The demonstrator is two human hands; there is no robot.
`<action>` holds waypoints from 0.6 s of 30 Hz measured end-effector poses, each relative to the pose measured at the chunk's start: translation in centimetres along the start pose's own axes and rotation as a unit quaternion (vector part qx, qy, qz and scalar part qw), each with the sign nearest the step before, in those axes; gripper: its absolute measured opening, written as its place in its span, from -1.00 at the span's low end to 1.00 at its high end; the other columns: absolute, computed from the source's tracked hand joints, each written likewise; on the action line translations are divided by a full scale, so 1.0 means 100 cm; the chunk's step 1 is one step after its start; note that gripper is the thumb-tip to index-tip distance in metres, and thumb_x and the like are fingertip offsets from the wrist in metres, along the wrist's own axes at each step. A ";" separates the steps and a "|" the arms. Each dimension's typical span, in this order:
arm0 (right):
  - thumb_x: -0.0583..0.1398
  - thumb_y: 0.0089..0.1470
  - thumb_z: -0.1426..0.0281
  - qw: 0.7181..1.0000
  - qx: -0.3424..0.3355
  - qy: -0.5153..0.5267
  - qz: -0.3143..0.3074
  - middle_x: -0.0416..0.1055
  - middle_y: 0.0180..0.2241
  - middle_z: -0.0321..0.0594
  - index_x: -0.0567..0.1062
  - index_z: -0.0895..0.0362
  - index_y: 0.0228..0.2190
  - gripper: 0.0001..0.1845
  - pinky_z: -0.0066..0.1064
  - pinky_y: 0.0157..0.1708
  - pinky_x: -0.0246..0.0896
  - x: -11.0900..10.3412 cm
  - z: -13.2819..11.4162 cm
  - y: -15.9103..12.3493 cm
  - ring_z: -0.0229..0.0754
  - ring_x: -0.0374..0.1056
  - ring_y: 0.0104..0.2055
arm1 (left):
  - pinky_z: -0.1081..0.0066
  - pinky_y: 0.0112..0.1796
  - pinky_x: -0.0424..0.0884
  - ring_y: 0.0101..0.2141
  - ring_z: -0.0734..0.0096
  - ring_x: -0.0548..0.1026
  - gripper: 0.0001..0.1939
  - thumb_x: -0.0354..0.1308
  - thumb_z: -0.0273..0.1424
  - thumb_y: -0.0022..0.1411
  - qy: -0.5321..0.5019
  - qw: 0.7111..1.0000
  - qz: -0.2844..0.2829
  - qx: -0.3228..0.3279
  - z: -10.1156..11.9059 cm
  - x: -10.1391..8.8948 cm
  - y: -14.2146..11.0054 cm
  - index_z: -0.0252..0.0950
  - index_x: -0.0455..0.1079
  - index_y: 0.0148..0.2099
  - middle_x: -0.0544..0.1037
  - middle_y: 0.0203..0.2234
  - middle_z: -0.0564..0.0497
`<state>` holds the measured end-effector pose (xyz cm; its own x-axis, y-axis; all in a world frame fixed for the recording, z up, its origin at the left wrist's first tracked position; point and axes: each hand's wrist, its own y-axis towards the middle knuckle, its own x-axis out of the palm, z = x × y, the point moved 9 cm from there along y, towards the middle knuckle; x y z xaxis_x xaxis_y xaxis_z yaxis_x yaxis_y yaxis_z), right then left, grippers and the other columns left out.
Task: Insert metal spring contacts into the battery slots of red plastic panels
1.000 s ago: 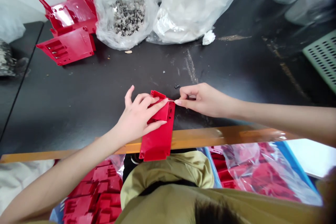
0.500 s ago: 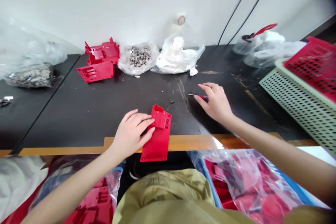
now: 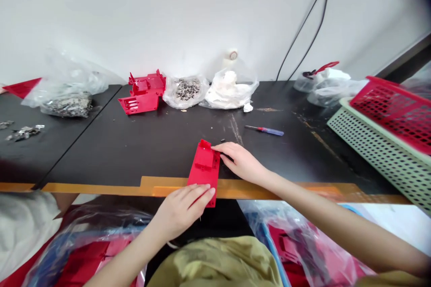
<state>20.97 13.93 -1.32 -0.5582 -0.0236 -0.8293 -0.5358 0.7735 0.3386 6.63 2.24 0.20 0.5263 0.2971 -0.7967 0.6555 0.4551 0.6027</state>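
Note:
A red moulded plastic housing lies across the orange edge strip of the black table, its lower end past the strip. My left hand grips that lower end from below, fingers over its face. My right hand reaches in from the right, its fingertips holding the housing's upper right edge. A small screwdriver with a blue and red handle lies on the table above my right hand, touching neither hand.
A stack of red housings, a bag of metal pieces and a white bag stand along the wall. A red basket sits on a green perforated crate at right. Plastic bags of red parts lie below the table edge.
My right hand has let go of the screwdriver, which now lies on the table, and has moved to the housing. My left hand has slid toward the housing's lower end.

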 end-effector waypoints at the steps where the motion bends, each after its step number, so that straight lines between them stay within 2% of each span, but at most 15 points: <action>1: 0.05 0.20 0.57 1.000 -0.005 0.005 -0.005 0.51 -0.01 -0.12 0.46 0.07 0.04 -0.57 -0.10 0.04 0.39 0.000 -0.002 0.002 -0.09 0.44 0.02 | 0.42 -0.04 0.55 -0.11 0.34 0.61 -0.63 0.03 -0.54 0.34 -0.012 1.000 0.015 -0.016 -0.004 -0.004 -0.001 -0.36 0.33 0.17 0.64 -0.11 -0.12; 4: 0.09 0.10 0.61 0.999 -0.022 0.011 -0.021 0.48 0.02 -0.12 0.44 0.08 0.04 -0.51 -0.13 0.06 0.38 -0.005 -0.008 0.007 -0.09 0.41 0.05 | 0.42 -0.13 0.57 -0.16 0.33 0.62 -0.62 0.07 -0.47 0.34 -0.058 0.993 0.059 -0.088 -0.022 -0.017 -0.005 -0.28 0.31 0.18 0.63 -0.15 -0.12; 10: 0.14 0.17 0.53 0.997 -0.053 -0.028 -0.055 0.49 -0.09 -0.10 0.46 0.09 -0.05 -0.69 -0.14 -0.04 0.37 -0.017 -0.020 0.028 -0.05 0.42 -0.04 | 0.36 -0.22 0.59 -0.22 0.31 0.61 -0.63 0.15 -0.44 0.25 -0.168 0.957 0.113 -0.208 -0.052 -0.033 -0.013 -0.18 0.33 0.11 0.61 -0.18 -0.08; 14: 0.17 0.15 0.52 0.988 -0.095 -0.074 -0.093 0.49 -0.15 -0.07 0.50 0.13 -0.09 -0.72 -0.11 -0.06 0.32 -0.016 -0.038 0.041 0.01 0.42 -0.09 | 0.36 -0.26 0.57 -0.26 0.31 0.60 -0.63 0.18 -0.44 0.21 -0.189 0.944 0.123 -0.241 -0.063 -0.044 -0.019 -0.18 0.35 0.08 0.60 -0.23 -0.06; 18: 0.21 0.07 0.56 0.983 -0.115 -0.094 -0.111 0.48 -0.21 -0.09 0.51 0.15 -0.15 -0.72 -0.16 -0.10 0.30 -0.012 -0.052 0.052 -0.01 0.41 -0.15 | 0.40 -0.27 0.54 -0.26 0.32 0.58 -0.60 0.23 -0.43 0.18 -0.210 0.940 0.100 -0.248 -0.069 -0.053 -0.023 -0.16 0.37 0.08 0.59 -0.22 -0.05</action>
<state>15.58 14.67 3.74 -0.2970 -0.0413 -0.9540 -0.7714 0.5992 0.2142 -1.40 5.44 2.78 0.8479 0.1073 -0.5193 0.2428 0.7920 0.5601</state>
